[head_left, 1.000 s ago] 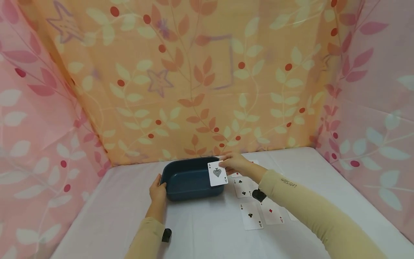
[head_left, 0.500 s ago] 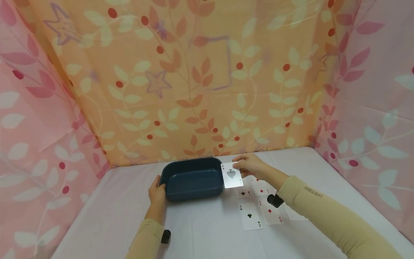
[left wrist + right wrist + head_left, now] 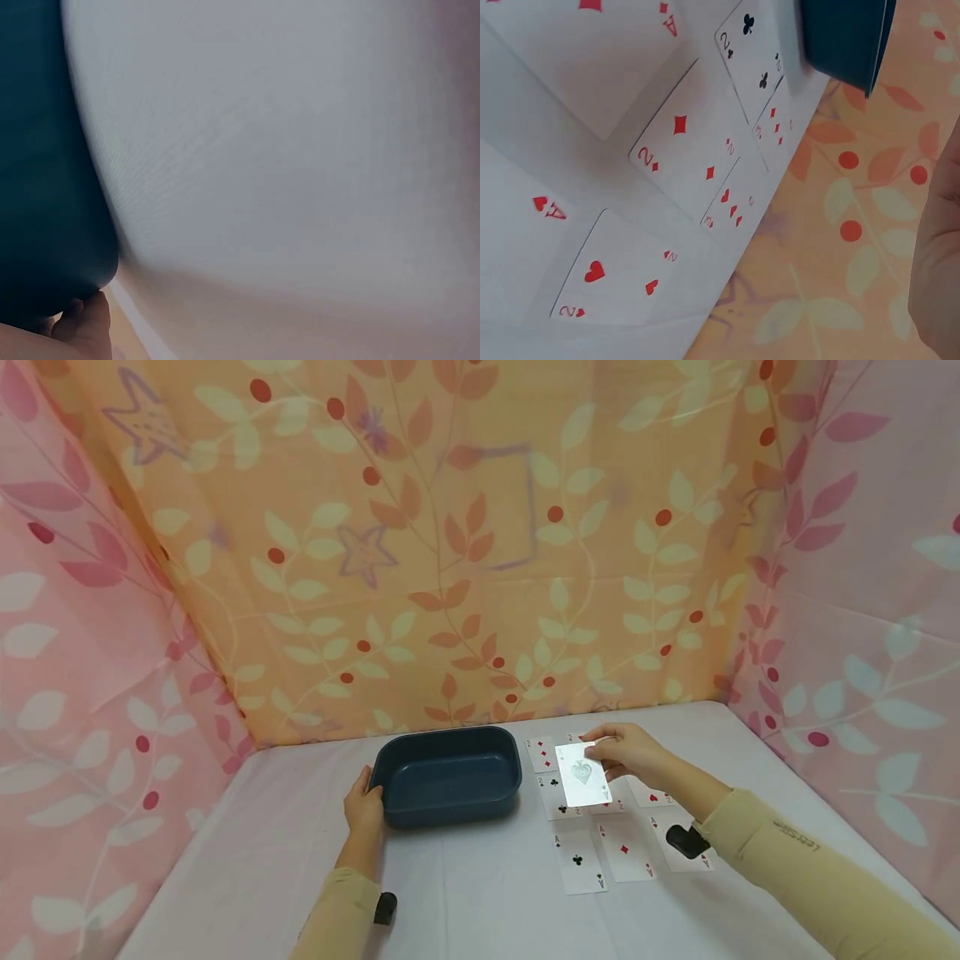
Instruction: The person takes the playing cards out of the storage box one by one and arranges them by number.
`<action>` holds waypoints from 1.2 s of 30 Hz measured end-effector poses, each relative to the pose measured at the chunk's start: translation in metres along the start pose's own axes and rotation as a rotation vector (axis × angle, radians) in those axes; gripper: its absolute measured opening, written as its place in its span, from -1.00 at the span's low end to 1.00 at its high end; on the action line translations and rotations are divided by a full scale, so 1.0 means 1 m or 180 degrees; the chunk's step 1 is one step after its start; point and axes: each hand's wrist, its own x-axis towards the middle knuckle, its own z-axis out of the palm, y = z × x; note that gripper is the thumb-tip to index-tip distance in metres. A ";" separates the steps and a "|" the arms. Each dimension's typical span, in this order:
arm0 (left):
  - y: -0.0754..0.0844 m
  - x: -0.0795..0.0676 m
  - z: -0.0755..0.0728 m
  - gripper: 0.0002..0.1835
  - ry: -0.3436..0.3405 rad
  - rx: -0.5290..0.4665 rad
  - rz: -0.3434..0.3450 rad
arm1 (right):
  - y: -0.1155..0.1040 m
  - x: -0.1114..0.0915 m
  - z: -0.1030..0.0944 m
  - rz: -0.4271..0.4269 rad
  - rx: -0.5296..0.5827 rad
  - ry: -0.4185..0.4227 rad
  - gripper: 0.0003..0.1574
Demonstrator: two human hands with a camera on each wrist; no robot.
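Note:
My left hand point(image 3: 363, 810) grips the left end of a dark blue rectangular tub point(image 3: 450, 814), thumb at its near side. In the left wrist view, the fingers point(image 3: 94, 326) show at the tub's corner. My right hand point(image 3: 630, 750) pinches an ace of spades playing card point(image 3: 583, 777) by its upper right corner, over the laid-out cards. Face up below it lie the two of clubs point(image 3: 551, 797), two of diamonds point(image 3: 675, 146) and two of hearts point(image 3: 615, 274). In the right wrist view only the side of the hand point(image 3: 937, 247) shows; the held card is out of sight.
Nearer me lie the ace of clubs point(image 3: 577, 862), ace of diamonds point(image 3: 626, 852) and ace of hearts point(image 3: 693, 860). Behind are the three of diamonds point(image 3: 542, 754) and three of hearts point(image 3: 731, 202). Leaf-patterned cloth point(image 3: 450, 527) walls the white table point(image 3: 300, 777).
My right hand has carried the ace of spades rightward, from over the tub's right end to above the cards. The left hand has stayed on the tub.

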 end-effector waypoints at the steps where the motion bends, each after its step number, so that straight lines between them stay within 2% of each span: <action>1: 0.000 0.000 0.001 -0.43 0.0024 0.0006 0.0014 | 0.002 -0.003 -0.004 0.0017 -0.0017 0.0023 -0.48; 10: -0.001 -0.004 0.006 -0.37 0.0140 -0.0384 0.0185 | 0.016 -0.024 -0.038 0.0102 -0.0053 0.0244 -0.41; 16: -0.001 -0.004 0.006 -0.32 0.0269 -0.0569 0.0208 | 0.031 -0.037 -0.063 0.0195 -0.0165 0.0425 -0.39; 19: -0.002 -0.002 0.005 -0.34 0.0264 -0.0630 0.0186 | 0.040 -0.043 -0.073 0.0254 -0.0255 0.0477 -0.39; 25: -0.002 0.001 0.002 -0.36 0.0229 -0.0558 0.0117 | 0.058 -0.052 -0.093 0.0385 -0.0360 0.0492 -0.39; 36: 0.002 0.002 -0.002 -0.38 0.0242 -0.0445 0.0071 | 0.091 -0.060 -0.124 0.0832 -0.0787 0.0544 -0.39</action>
